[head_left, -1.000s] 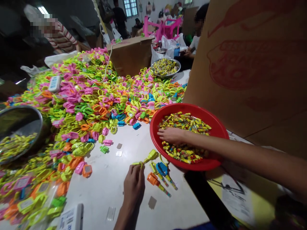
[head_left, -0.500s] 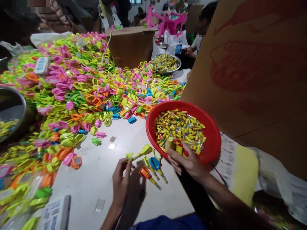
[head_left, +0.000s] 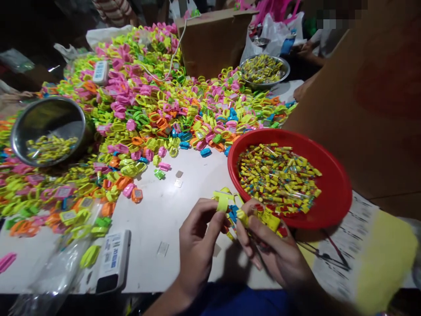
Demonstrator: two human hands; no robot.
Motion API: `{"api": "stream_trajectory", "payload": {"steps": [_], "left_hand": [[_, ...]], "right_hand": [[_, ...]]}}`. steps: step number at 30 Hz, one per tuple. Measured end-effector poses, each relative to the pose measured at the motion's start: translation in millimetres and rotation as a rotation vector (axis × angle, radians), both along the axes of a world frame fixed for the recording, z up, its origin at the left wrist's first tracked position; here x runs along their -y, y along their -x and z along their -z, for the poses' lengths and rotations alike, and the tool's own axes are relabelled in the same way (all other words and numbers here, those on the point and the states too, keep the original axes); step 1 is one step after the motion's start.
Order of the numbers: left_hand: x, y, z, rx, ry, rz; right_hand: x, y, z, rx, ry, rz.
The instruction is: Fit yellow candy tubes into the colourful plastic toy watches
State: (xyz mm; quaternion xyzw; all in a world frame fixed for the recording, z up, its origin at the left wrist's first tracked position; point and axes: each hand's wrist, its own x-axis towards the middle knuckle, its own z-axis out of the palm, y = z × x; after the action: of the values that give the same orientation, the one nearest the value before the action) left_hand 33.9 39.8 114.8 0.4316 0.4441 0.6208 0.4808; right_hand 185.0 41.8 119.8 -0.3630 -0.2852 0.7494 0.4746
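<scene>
My left hand [head_left: 197, 241] pinches a yellow plastic toy watch [head_left: 222, 203] between thumb and fingers. Close beside it, my right hand [head_left: 279, 252] is closed around several small yellow-wrapped candy tubes [head_left: 270, 219], one poking out at its fingertips towards the left hand. Whether that tube touches the watch I cannot tell. Behind the fingers, a blue toy watch [head_left: 233, 213] on the table is partly hidden. A red basin [head_left: 340, 197] filled with similar tubes [head_left: 279, 175] stands just beyond my right hand.
A big heap of coloured toy watches [head_left: 148, 101] covers the table's far and left parts. Steel bowls stand at left [head_left: 82, 125] and at back [head_left: 287, 72]. A white boxy device [head_left: 115, 259] lies near the front edge. Cardboard [head_left: 378, 109] rises at right; a person's arm [head_left: 309, 50] shows behind.
My right hand has come from the basin's near edge to beside my left hand, carrying the tubes. The view has shifted, showing more of the left side.
</scene>
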Motion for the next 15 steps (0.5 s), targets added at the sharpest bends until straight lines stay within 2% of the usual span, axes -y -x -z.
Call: {"api": "stream_trajectory", "payload": {"steps": [4, 10, 15], "left_hand": [[1.5, 7.4, -4.2, -0.042, -0.015, -0.028], [0.9, 16.4, -24.1, 0.486, 0.178, 0.046], [0.3, 17.8, -31.2, 0.545, 0.189, 0.131]], "right_hand": [[-0.6, 8.5, -10.8, 0.078, 0.012, 0.034], [-3.9, 19.9, -8.9, 0.072, 0.06, 0.094], [-1.9, 22.5, -13.6, 0.066, 0.082, 0.076]]}}
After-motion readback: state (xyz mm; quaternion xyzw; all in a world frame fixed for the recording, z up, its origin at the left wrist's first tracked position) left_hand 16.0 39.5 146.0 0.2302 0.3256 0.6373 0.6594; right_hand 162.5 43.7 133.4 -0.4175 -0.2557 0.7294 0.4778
